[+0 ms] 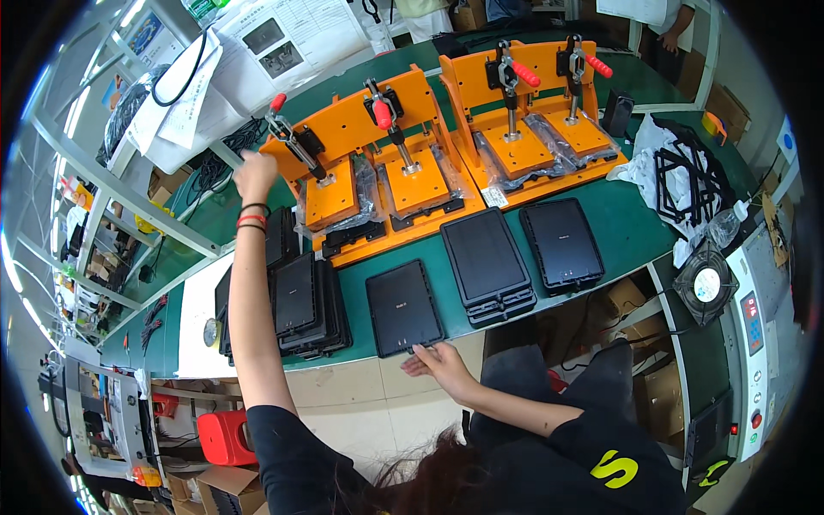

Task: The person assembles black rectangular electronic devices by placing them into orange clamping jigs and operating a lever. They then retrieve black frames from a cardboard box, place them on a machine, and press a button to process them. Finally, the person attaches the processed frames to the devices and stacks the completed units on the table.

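My left hand [255, 178] is raised at the left end of an orange clamping fixture [421, 90], fingers curled; whatever they hold, if anything, is hidden. Just beyond it stands a toggle clamp with a red handle [277, 103]. My right hand [445, 371] is at the table's front edge, fingers stretched out and loosely apart, fingertips touching the near edge of a flat black tablet-like panel [403, 307]. Similar black panels lie in stacks to its left [296, 292] and right [486, 256]. Orange pressing blocks [330, 196] sit under the clamps, with clear plastic film [367, 193] beside them.
A second orange fixture [532, 64] adjoins on the right. Further right are black frames [687, 184] on white cloth, a small fan [705, 281] and a white control box [754, 343]. Metal shelving [146, 193] stands left. A red stool [225, 436] is below; another person's hand [669, 41] shows far right.
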### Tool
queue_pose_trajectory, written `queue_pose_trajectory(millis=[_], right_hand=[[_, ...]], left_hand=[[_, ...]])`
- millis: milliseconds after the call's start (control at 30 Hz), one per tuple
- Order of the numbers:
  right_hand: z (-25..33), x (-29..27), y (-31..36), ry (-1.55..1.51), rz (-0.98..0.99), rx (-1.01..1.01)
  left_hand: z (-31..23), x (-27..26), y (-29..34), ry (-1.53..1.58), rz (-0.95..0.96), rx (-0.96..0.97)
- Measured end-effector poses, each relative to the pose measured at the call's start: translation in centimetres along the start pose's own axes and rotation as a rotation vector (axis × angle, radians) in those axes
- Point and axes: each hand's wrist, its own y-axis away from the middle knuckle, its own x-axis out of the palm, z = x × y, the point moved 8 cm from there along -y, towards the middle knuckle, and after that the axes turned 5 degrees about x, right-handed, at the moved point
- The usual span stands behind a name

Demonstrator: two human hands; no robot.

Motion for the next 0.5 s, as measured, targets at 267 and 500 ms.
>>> queue_pose_trajectory(millis=[267, 500], right_hand=[[-1.8, -1.6, 3.3, 0.075, 0.047, 0.105], [-1.2, -2.3, 3.0, 0.103, 0.061, 0.055]], left_hand=[[-9.6, -8.1, -3.7, 2.185, 0.344, 0.208], [-8.9, -8.9, -3.0, 1.379, 0.243, -0.031]])
